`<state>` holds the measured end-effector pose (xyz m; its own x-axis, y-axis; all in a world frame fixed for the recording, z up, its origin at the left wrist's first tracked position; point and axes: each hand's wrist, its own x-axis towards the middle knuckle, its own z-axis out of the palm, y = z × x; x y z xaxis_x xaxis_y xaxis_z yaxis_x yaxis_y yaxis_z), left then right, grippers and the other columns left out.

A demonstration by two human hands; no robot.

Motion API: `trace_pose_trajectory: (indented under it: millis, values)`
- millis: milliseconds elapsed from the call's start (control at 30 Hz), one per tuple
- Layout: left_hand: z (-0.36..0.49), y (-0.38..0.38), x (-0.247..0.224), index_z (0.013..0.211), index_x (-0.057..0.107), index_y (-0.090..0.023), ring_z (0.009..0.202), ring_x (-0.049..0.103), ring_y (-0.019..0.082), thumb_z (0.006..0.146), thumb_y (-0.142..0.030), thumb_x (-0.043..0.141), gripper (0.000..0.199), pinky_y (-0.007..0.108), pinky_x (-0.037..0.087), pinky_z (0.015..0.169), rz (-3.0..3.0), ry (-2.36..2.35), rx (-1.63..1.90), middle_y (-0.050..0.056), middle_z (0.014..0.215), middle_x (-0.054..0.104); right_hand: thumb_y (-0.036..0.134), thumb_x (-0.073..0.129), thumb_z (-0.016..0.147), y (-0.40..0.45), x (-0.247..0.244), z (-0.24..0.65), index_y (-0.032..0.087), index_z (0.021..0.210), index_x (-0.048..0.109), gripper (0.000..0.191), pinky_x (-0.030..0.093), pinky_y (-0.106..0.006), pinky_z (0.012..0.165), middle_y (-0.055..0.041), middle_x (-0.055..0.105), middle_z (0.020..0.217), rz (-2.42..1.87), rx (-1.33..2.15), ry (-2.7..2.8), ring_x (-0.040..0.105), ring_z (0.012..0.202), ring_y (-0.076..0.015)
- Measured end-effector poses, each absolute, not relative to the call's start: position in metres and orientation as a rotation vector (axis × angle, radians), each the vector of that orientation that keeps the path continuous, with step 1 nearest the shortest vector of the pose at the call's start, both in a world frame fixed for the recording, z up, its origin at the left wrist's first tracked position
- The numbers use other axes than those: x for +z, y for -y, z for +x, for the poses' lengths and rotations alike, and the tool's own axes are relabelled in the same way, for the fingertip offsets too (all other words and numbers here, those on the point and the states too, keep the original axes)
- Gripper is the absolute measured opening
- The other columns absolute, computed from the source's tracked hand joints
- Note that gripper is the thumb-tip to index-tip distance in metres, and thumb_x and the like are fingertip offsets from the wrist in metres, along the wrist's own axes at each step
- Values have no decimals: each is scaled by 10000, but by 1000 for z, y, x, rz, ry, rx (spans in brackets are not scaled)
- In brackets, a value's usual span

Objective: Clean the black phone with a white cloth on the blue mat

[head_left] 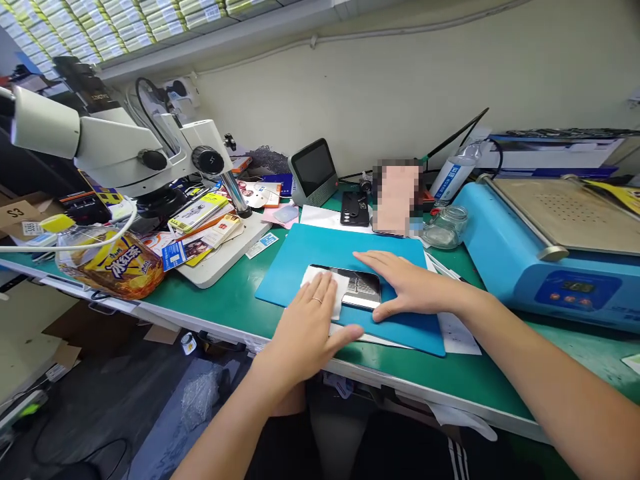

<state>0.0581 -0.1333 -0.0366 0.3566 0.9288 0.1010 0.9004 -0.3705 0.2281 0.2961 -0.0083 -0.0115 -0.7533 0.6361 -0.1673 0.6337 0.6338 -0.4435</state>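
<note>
A smartphone (364, 285) with a dark, reflective screen lies flat on the blue mat (320, 247). My left hand (310, 320) rests flat with outstretched fingers on a white wipe (341, 298), which covers the phone's left end. The thumb of that hand sticks out to the right, over the mat's near edge. At the phone's right end is my right hand (410, 283), its fingers and thumb spread around the corners. The thumb is at the near right corner; whether the fingertips touch the far edge, I cannot tell.
A microscope (135, 150) stands at left, with a drink bottle (120, 263) and loose papers near it. Behind the mat are a smart display (314, 170), a black phone (355, 208) and a glass jar (447, 227). A blue heating plate machine (525, 267) takes up the right side.
</note>
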Motion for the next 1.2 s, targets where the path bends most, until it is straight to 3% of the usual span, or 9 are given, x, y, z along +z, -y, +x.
trace_pose_trajectory:
  millis: [200, 367, 500, 733, 933, 1200]
  values:
    - [86, 103, -29, 1576, 303, 25, 1570, 179, 341, 995, -777, 244, 992, 497, 215, 1273, 2391, -1679, 349, 242, 1660, 246, 785, 700, 722, 6, -16, 298, 315, 1649, 146, 1177, 255, -677, 1195, -148, 248, 1703, -1082, 731, 2838, 210, 1541, -456]
    - [118, 116, -25, 1593, 279, 11, 1580, 126, 331, 924, -866, 242, 1103, 483, 174, 1286, 2405, -1491, 393, 221, 1680, 191, 760, 707, 726, 6, -16, 296, 277, 1648, 172, 1170, 253, -661, 1206, -158, 256, 1698, -1098, 726, 2840, 210, 1544, -448]
    - [106, 137, -28, 1605, 280, -32, 1581, 131, 314, 910, -874, 201, 1095, 480, 196, 1285, 2428, -1426, 377, 176, 1688, 186, 769, 697, 725, 7, -16, 298, 309, 1648, 160, 1163, 249, -686, 1194, -139, 235, 1710, -1093, 746, 2831, 201, 1541, -466]
    - [58, 117, -30, 1585, 286, 33, 1573, 158, 341, 991, -778, 237, 1006, 492, 240, 1270, 2402, -1725, 275, 233, 1670, 203, 797, 727, 670, 8, -13, 296, 309, 1650, 138, 1243, 235, -659, 1213, -118, 205, 1722, -1168, 778, 2832, 159, 1556, -449]
    - [92, 103, -28, 1580, 289, 45, 1566, 192, 347, 960, -818, 269, 1062, 476, 213, 1278, 2388, -1745, 310, 264, 1651, 240, 786, 698, 714, 8, -11, 294, 267, 1648, 177, 1189, 221, -635, 1227, -136, 214, 1718, -1164, 775, 2848, 164, 1557, -437]
    - [118, 132, -29, 1586, 322, -23, 1574, 183, 311, 938, -840, 211, 1048, 454, 234, 1276, 2473, -1479, 414, 191, 1670, 256, 764, 676, 752, 7, -16, 297, 280, 1646, 182, 1129, 249, -673, 1201, -159, 255, 1700, -1084, 715, 2851, 210, 1545, -444]
